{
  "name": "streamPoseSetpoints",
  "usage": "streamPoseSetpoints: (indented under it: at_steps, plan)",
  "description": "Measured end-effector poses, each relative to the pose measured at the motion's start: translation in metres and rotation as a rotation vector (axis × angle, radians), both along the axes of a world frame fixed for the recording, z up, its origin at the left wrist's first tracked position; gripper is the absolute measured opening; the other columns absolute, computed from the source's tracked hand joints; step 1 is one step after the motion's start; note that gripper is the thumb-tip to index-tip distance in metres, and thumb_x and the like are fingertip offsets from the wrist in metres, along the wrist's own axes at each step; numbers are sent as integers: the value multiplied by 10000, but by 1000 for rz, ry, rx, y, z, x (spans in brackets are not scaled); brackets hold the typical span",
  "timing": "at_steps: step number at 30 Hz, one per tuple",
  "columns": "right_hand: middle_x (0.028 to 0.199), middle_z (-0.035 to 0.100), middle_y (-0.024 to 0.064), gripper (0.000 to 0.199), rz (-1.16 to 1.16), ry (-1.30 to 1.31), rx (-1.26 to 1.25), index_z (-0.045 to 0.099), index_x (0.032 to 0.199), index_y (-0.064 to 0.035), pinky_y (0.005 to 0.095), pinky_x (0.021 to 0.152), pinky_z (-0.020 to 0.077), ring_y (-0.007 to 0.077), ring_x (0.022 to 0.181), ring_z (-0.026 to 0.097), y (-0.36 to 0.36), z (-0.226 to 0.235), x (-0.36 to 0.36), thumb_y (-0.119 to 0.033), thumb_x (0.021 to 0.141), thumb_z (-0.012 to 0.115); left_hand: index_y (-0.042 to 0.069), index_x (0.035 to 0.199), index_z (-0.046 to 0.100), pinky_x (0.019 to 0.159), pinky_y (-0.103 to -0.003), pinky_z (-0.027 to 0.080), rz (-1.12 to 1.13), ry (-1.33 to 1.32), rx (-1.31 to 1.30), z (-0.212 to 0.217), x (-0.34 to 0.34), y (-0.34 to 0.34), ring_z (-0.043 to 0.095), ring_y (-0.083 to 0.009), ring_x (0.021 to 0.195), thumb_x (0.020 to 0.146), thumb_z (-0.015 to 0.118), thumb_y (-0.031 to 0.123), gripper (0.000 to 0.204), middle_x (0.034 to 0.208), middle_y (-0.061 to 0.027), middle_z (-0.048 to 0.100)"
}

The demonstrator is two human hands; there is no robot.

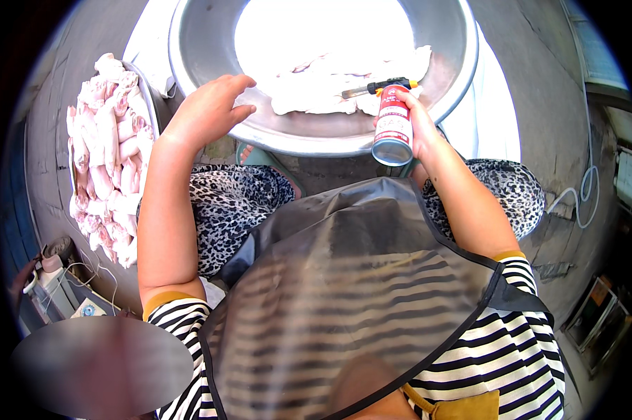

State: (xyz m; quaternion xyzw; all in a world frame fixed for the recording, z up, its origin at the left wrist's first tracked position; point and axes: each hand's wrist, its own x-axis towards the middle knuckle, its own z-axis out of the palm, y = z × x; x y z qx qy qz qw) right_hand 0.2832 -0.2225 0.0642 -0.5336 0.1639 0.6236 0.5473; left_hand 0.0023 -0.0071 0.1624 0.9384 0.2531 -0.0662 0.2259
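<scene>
The gas torch canister (393,126) sits in my right hand (419,126), at about one o'clock from the middle of my view, tilted so its red body leans down toward me and its black and yellow nozzle head (389,85) points to nine o'clock over the basin. My right fingers are wrapped around the canister from its right side, holding it firmly. The nozzle tip reaches over pale pieces of meat (344,87) lying inside the large round metal basin (456,63), which fills the twelve o'clock part of the picture; its centre is washed out by glare, so I cannot tell what lies there.

My left hand (211,108) rests at eleven o'clock on the near rim of the basin, palm down, its fingers spread loosely and holding nothing.

At nine o'clock a second metal bowl (148,91) is heaped with pale pink trotters (106,161). A green sandal (263,157) shows just below the basin's rim, between my leopard-print knees (239,203). A translucent grey apron (351,294) covers my striped shirt at six o'clock.
</scene>
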Motion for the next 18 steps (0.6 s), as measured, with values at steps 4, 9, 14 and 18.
streamPoseSetpoints:
  at_steps: [4, 9, 14, 18]
  plan:
    - [787, 636, 205, 424, -13, -2, 12, 509, 1095, -8, 457, 550, 582, 305, 663, 672, -1, 2, -1, -364, 875, 577, 33, 1169, 554, 872, -376, 479, 20, 19, -48, 0, 2, 2, 606, -303, 1011, 852, 614, 171, 351, 1091, -167, 616]
    - [797, 634, 202, 431, -40, -11, 28, 506, 1095, 5, 443, 555, 585, 296, 670, 672, -2, 2, -3, -355, 868, 580, 31, 1184, 542, 880, -371, 481, 29, 93, -84, -1, 9, 3, 602, -298, 1032, 851, 613, 154, 362, 1133, -173, 604]
    - [804, 635, 193, 437, -55, 5, 31, 504, 1113, 5, 430, 560, 583, 293, 663, 669, -3, 4, 0, -349, 867, 579, 38, 1183, 547, 871, -375, 484, 20, 103, -100, -7, 14, 6, 602, -298, 1031, 855, 608, 150, 352, 1136, -175, 604]
    - [805, 636, 188, 431, -52, 46, 30, 505, 1114, -3, 432, 558, 579, 290, 664, 668, -1, 7, -1, -351, 869, 577, 31, 1172, 556, 867, -376, 485, 25, 142, -124, -13, 23, 10, 598, -296, 1039, 852, 611, 153, 347, 1140, -176, 601]
